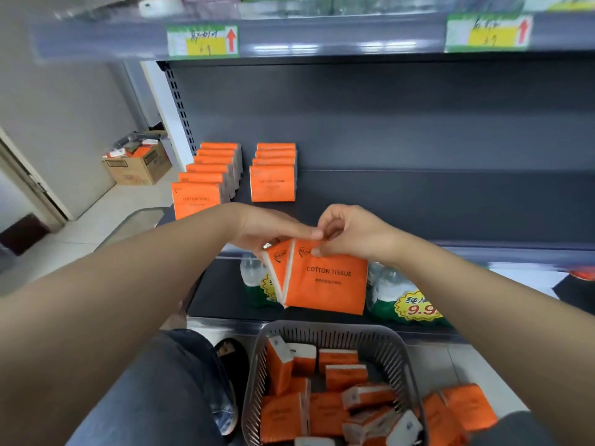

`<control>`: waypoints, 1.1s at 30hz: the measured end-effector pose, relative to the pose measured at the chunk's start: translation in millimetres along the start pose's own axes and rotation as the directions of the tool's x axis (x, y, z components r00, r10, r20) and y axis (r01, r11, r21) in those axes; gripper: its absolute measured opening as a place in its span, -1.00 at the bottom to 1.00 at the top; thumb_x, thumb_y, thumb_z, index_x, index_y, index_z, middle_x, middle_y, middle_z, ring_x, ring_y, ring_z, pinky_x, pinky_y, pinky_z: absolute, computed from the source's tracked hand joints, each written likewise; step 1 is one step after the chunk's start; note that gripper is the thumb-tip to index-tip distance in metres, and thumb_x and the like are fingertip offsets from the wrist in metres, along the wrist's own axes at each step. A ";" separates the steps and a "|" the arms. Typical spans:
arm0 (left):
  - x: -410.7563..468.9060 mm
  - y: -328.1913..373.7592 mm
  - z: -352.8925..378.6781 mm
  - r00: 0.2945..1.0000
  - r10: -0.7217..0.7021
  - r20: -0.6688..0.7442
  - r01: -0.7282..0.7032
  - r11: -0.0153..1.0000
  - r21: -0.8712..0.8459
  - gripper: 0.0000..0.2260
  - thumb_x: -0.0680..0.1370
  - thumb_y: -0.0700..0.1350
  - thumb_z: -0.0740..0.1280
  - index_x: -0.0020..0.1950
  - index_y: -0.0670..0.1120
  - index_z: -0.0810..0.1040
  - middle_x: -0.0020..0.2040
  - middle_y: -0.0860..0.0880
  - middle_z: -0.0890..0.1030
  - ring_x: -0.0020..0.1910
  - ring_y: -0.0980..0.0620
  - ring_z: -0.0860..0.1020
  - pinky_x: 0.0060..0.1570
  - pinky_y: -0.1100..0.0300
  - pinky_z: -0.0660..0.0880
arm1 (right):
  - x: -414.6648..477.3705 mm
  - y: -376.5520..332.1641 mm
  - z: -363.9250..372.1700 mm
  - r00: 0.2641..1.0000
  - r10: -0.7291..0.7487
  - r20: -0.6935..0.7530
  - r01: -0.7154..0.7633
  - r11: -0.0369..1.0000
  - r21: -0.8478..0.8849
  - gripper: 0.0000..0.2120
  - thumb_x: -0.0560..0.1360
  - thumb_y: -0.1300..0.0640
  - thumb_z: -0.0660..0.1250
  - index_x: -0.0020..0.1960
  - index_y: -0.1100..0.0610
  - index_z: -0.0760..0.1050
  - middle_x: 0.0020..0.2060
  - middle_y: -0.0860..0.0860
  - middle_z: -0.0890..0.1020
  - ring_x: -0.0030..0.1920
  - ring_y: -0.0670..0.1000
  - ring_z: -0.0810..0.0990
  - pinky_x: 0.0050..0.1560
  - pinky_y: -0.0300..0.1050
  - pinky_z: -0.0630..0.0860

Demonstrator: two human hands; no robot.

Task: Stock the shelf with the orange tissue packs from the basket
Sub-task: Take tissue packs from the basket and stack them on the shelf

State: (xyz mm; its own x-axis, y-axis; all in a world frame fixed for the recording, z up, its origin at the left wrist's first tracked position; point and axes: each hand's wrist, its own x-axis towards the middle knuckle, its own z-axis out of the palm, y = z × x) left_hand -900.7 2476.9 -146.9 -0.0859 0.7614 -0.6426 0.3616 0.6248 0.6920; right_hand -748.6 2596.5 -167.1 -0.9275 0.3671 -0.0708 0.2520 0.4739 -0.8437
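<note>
Above and left of the basket (pixel 328 326), two rows of orange packs (pixel 206 185) stand on the shelf (pixel 418 201). Directly above the basket, my left grip (pixel 267 230) pinches one tissue pack (pixel 279 268) by its top. My right grip (pixel 351 233) pinches the neighbouring pack (pixel 328 284). Held only by their top edges, either could slip and drop.

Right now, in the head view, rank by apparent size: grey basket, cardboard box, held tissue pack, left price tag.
1. grey basket, largest though cut off by the frame's bottom edge
2. held tissue pack
3. cardboard box
4. left price tag
The pack outranks the box only because it is nearer the camera. Box versus tag is close.
</note>
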 end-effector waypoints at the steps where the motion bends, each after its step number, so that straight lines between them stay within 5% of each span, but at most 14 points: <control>1: -1.9 -0.2 -0.5 1.000 0.011 0.001 -0.011 1.000 0.022 -0.50 0.41 0.16 0.44 0.28 0.00 0.49 0.19 -0.04 0.64 0.19 -0.02 0.60 0.21 0.00 0.53 | 2.8 -2.5 0.3 1.000 -0.008 -0.004 0.008 1.000 -0.006 -0.71 0.27 0.19 0.59 -0.14 0.04 0.51 -0.08 0.09 0.66 -0.14 -0.01 0.61 -0.01 -0.02 0.58; 5: -2.4 -4.7 -7.0 0.997 0.045 -0.064 -0.041 0.997 0.062 -0.55 0.44 -0.08 0.49 0.27 -0.01 0.43 0.17 -0.04 0.65 0.15 -0.02 0.63 0.26 -0.03 0.50 | 14.3 -10.7 1.6 0.999 -0.041 -0.017 0.040 0.998 -0.042 -0.72 0.29 0.19 0.58 -0.18 0.02 0.48 -0.11 0.04 0.63 -0.20 -0.07 0.56 -0.09 -0.10 0.56; 9: -1.2 -14.6 -19.7 0.991 0.082 -0.102 -0.082 0.997 0.007 -0.53 0.43 -0.06 0.50 0.28 -0.03 0.45 0.15 -0.05 0.66 0.14 -0.03 0.64 0.22 0.01 0.52 | 24.8 -10.8 -2.5 0.996 -0.086 -0.035 0.087 0.996 0.004 -0.74 0.33 0.19 0.55 -0.13 -0.01 0.50 -0.11 -0.03 0.61 -0.14 -0.08 0.57 -0.07 -0.18 0.54; 13: -2.1 -25.1 -34.1 0.985 0.093 -0.147 -0.101 0.994 -0.048 -0.53 0.42 -0.04 0.50 0.28 0.01 0.45 0.14 0.00 0.66 0.11 0.02 0.64 0.17 0.08 0.54 | 37.4 0.3 -7.3 0.997 -0.034 -0.075 0.039 0.997 0.064 -0.59 0.35 0.13 0.54 0.12 -0.04 0.46 0.07 -0.06 0.55 0.05 -0.09 0.53 -0.03 -0.26 0.46; 17: -3.3 -34.3 -50.5 0.971 0.135 -0.199 -0.155 0.984 -0.089 -0.50 0.36 0.02 0.48 0.28 0.07 0.46 0.14 0.06 0.67 0.11 0.06 0.64 0.16 0.11 0.54 | 44.8 12.5 -2.8 0.990 0.119 0.073 -0.135 0.952 0.275 -0.38 0.37 0.09 0.52 0.35 -0.04 0.32 0.19 -0.02 0.53 0.15 -0.03 0.57 0.15 -0.09 0.54; 22: -0.4 -38.3 -71.1 0.936 0.193 -0.295 -0.216 0.975 -0.049 -0.33 0.26 0.08 0.53 0.34 0.05 0.45 0.21 0.06 0.61 0.15 0.08 0.60 0.19 0.17 0.51 | 62.8 17.8 9.7 0.973 0.096 0.209 -0.180 0.884 0.432 -0.39 0.25 0.02 0.54 0.25 -0.03 0.43 0.14 -0.01 0.63 0.15 0.02 0.61 0.22 0.07 0.53; 29: 26.3 -48.3 -92.3 0.766 0.215 -0.606 -0.331 0.940 -0.084 -0.35 0.10 0.28 0.52 0.15 0.16 0.54 0.16 0.08 0.60 0.13 0.10 0.58 0.20 0.17 0.49 | 98.9 25.1 19.1 0.985 0.086 0.148 -0.160 0.769 0.619 -0.51 0.33 0.14 0.49 0.24 0.09 0.51 0.11 0.05 0.67 0.15 0.08 0.62 0.20 0.05 0.52; 33: 54.2 -63.8 -90.1 0.653 0.124 -0.747 -0.436 0.868 -0.237 -0.31 0.27 0.11 0.59 0.31 0.04 0.38 0.20 0.05 0.52 0.15 0.09 0.53 0.05 0.21 0.51 | 123.3 35.5 23.7 0.987 0.137 0.083 -0.159 0.758 0.633 -0.54 0.39 0.20 0.49 0.26 0.14 0.50 0.11 0.09 0.66 0.15 0.09 0.62 0.20 0.05 0.53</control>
State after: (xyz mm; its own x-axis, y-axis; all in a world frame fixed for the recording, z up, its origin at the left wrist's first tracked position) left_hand -1012.1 2493.9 -196.2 -0.7046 0.7041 -0.0884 0.1315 0.2519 0.9588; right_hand -860.5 2639.6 -218.4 -0.9039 0.3607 -0.2299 0.1634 -0.2055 -0.9649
